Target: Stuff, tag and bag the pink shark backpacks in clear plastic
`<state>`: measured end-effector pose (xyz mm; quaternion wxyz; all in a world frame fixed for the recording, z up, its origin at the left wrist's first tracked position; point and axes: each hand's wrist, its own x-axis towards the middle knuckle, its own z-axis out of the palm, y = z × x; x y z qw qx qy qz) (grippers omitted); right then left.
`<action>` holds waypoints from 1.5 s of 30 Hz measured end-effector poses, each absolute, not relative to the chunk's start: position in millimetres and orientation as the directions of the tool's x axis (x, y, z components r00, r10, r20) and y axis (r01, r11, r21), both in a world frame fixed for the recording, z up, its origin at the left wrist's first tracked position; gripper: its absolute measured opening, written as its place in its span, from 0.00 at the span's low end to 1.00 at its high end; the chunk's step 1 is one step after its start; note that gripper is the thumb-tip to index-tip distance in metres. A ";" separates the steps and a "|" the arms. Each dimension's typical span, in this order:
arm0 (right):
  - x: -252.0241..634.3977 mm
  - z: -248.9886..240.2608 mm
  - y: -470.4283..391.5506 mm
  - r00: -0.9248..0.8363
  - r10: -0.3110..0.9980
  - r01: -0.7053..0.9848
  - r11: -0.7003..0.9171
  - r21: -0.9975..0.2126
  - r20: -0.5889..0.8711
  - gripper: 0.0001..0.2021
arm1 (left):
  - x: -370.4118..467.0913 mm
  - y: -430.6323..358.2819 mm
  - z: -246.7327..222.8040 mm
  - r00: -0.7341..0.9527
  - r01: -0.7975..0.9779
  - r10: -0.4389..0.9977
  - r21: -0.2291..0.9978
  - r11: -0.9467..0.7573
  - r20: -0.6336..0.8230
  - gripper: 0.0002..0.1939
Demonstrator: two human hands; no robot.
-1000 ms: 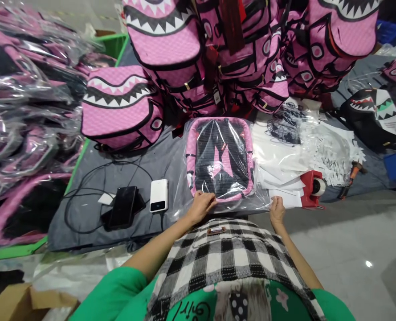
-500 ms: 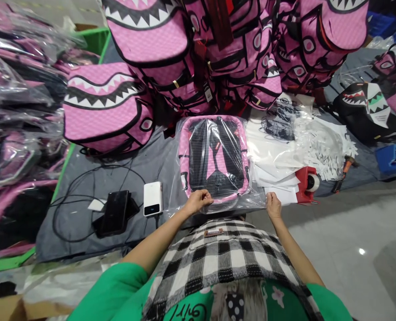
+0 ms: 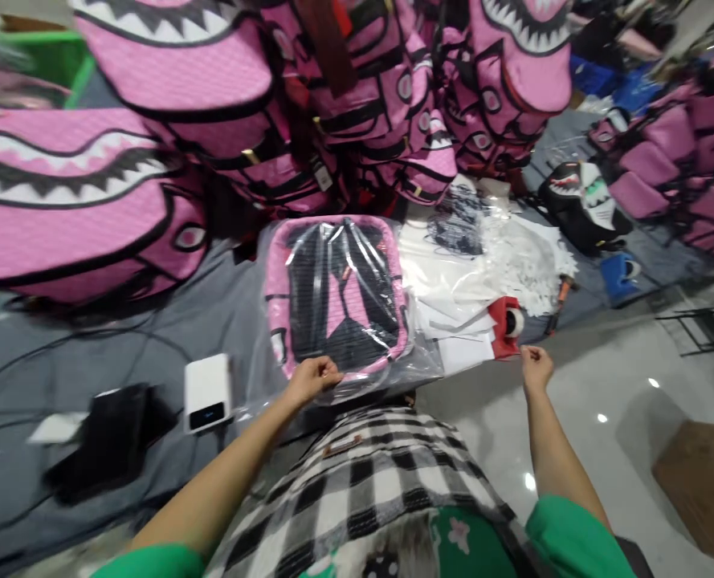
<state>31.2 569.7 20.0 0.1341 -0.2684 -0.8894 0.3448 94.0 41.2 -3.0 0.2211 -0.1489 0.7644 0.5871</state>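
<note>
Backpack (image 3: 344,309) lies inside a clear plastic bag (image 3: 424,369) on grey cloth (image 3: 230,303). At the backpack's near edge, the left hand (image 3: 313,380) pinches the plastic. To the backpack's right, beside a red tape dispenser (image 3: 499,327), the right hand (image 3: 536,370) has curled fingers; I cannot tell whether they close on anything.

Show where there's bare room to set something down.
Grey cloth shows bare beside cables, between the leftmost backpack, white power bank and bagged backpack; a narrower strip lies between the orange-handled tool and blue dispenser. Crowded: the back, with stacked backpacks, and papers beside the red dispenser.
</note>
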 end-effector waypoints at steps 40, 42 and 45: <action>-3.7 84.3 301.9 -0.518 -0.820 -0.424 0.493 -0.760 -0.243 0.15 | 87.9 42.4 -27.3 -0.853 -0.500 0.015 0.824 0.266 -0.522 0.21; -14.3 79.7 269.3 -0.381 -0.856 -0.644 0.518 -0.563 -0.350 0.11 | 87.9 42.7 -32.1 -0.855 -0.490 0.021 0.821 0.294 -0.518 0.19; -22.7 59.4 239.6 -0.355 -0.834 -0.719 0.532 -0.447 -0.422 0.09 | 87.2 43.2 -35.9 -0.859 -0.474 0.026 0.814 0.336 -0.511 0.18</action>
